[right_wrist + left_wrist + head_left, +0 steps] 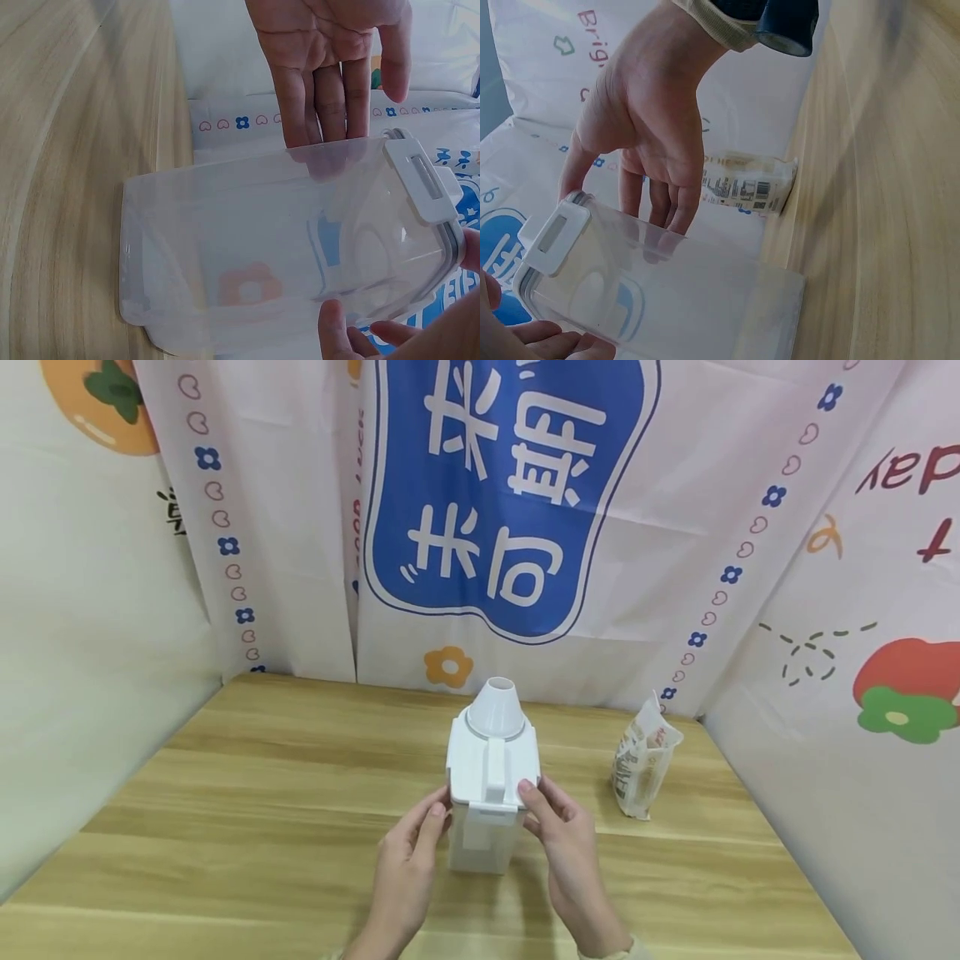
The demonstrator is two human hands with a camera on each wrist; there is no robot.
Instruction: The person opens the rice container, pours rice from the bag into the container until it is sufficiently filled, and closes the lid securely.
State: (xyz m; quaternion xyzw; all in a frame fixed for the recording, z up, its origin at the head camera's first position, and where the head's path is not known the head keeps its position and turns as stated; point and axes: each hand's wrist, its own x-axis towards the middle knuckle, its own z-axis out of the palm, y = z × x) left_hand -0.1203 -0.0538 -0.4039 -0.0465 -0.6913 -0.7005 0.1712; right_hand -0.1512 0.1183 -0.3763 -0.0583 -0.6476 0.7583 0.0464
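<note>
A tall translucent food storage container [483, 843] stands upright on the wooden table in the head view. Its white lid [467, 777] carries a cone-shaped cap [495, 708] and a raised handle [495, 768]. On its left side, my left hand [405, 864] touches the wall with fairly straight fingers; the right wrist view shows this thumb apart from the container. My right hand [573, 852] holds the right side, thumb on the lid edge and fingers against the wall. A white latch [557, 238] lies flat against the container's front in the left wrist view.
A printed white and beige food bag [645, 764] stands to the right of the container. The wooden table [247, 827] runs back to a printed cloth [300, 568], with more cloth hanging along both sides.
</note>
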